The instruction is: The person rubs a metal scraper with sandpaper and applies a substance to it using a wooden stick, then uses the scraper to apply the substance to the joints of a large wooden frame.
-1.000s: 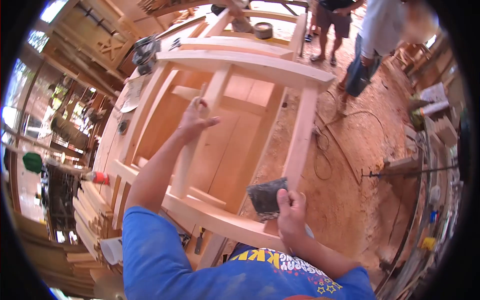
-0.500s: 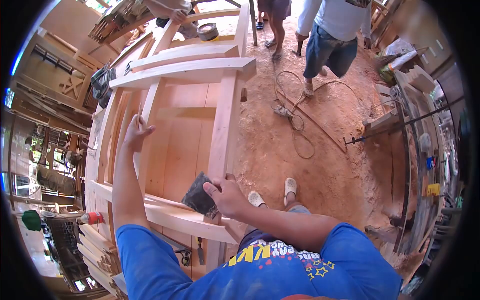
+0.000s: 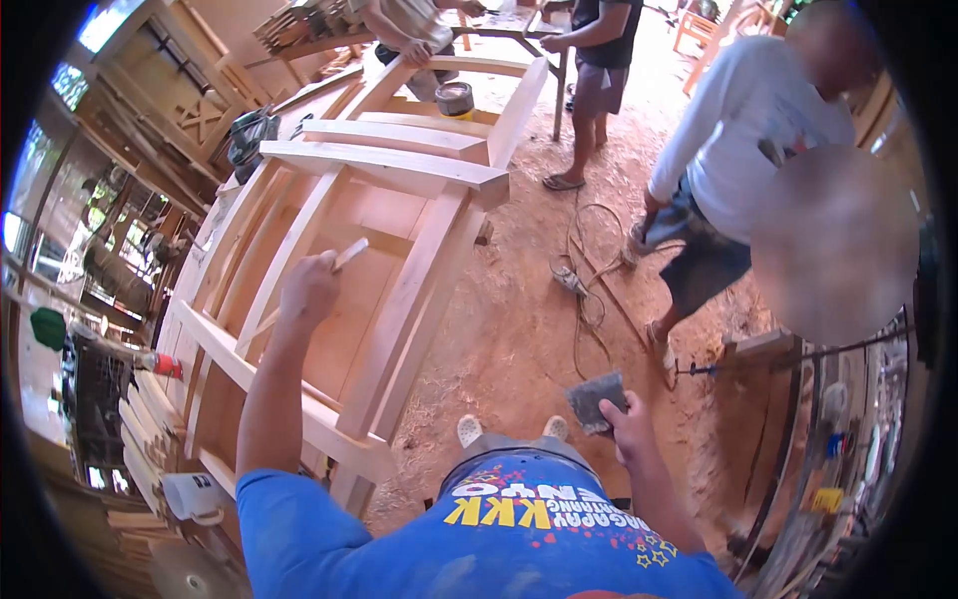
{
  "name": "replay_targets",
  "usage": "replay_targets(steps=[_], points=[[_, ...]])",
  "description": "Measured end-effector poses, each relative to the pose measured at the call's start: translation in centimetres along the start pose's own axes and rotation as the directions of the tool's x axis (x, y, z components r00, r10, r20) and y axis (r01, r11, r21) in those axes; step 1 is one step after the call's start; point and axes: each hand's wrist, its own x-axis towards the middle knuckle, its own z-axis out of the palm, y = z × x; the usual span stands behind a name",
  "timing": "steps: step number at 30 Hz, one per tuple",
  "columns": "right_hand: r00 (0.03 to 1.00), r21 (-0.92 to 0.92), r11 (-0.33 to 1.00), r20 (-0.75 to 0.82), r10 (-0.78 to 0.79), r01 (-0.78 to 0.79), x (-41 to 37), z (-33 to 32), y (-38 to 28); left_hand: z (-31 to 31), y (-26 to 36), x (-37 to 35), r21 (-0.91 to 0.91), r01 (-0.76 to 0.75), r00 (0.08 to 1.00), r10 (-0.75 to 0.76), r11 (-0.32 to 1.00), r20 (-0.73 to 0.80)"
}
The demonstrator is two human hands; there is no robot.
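My left hand [image 3: 309, 288] is raised over the wooden frame [image 3: 404, 314], closed around a short pale flat stick [image 3: 351, 254] that points up and to the right. Out to the right, above the dirt floor, my right hand [image 3: 631, 427] grips a dark, roughly square flat plate [image 3: 595, 401] by its edge, thumb on top. Light-coloured rails and posts make up the frame, with flat panel boards [image 3: 349, 290] below them. Neither hand touches the frame in this view.
An open can [image 3: 454, 98] rests on the frame's far end, near a person's hand [image 3: 417, 52]. Another person [image 3: 714, 140] in a white top stands at right, beside a cable [image 3: 579, 299] on the floor. A white mug-like container [image 3: 195, 496] sits lower left.
My right hand has swung away from the frame to the right with the dark plate. My left hand has shifted right, showing the pale stick. The white-topped person appears closer at right.
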Motion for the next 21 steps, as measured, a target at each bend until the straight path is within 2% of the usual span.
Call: replay_targets(steps=[3, 6, 9, 12, 13, 15, 17, 21], points=[[0.999, -0.049, 0.998, 0.029, -0.028, 0.029, 1.2, -3.0, -1.7, 1.4, 2.4, 2.6, -0.146, 0.049, 0.994, -0.063, 0.988, -0.091], [0.991, -0.092, 0.988, 0.069, -0.115, 0.121, 2.8, -3.3, -5.0, 0.3, 6.4, 3.9, -0.352, 0.097, 0.990, -0.125, 0.931, -0.059], [0.979, -0.206, 0.961, 0.128, -0.160, 0.184, 4.3, -1.9, -8.3, -0.7, 9.5, 5.3, -0.407, 0.198, 0.980, -0.188, 0.892, 0.064], [0.970, -0.358, 0.905, 0.153, -0.187, 0.231, 6.6, -0.2, -10.5, 0.0, 10.0, 8.1, -0.414, 0.046, 0.999, -0.047, 0.909, 0.008], [0.965, -0.378, 0.891, 0.163, -0.204, 0.252, 7.7, 0.4, -10.9, 0.5, 9.8, 9.3, -0.348, -0.092, 0.993, 0.060, 0.933, -0.101], [0.963, -0.386, 0.883, 0.142, -0.229, 0.267, 10.0, 1.9, -11.5, 1.2, 9.4, 12.1, -0.170, -0.350, 0.913, 0.295, 0.921, -0.283], [0.967, -0.369, 0.893, 0.080, -0.243, 0.256, 12.3, 3.6, -12.3, 0.8, 9.6, 15.1, -0.122, -0.435, 0.889, 0.405, 0.892, -0.212], [0.954, -0.493, 0.832, -0.013, -0.300, 0.255, 13.6, 7.3, -15.4, 3.1, 9.1, 20.9, -0.130, -0.558, 0.830, 0.551, 0.820, -0.089]])
